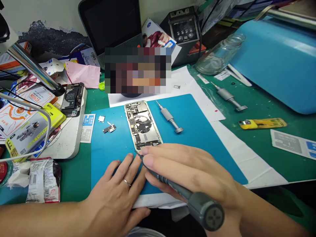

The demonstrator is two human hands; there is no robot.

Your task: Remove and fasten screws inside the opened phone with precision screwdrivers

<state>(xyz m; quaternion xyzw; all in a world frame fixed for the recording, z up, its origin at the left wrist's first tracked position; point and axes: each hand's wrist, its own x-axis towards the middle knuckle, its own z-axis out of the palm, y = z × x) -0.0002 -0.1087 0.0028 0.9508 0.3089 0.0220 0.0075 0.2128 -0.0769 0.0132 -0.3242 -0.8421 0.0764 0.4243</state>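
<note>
An opened phone body [144,126] with its inner parts exposed lies on a blue mat [197,125]. My right hand [187,168] grips a dark screwdriver [177,189], its tip at the phone's lower left corner. My left hand [120,191] lies on the mat's front edge just below the phone, fingers spread, a ring on one of them. Left of the phone are a small metal plate [101,118] and a dark bracket piece [109,127], with tiny screws near the fingertips. A grey screwdriver [169,117] lies right of the phone.
Another grey screwdriver [229,97], a yellow cutter [263,123] and a glass jar [221,54] lie at the right. At the left are a second phone part [71,100], a yellow box [34,131] and a snack wrapper [44,181]. Behind stands a dark screen [111,24].
</note>
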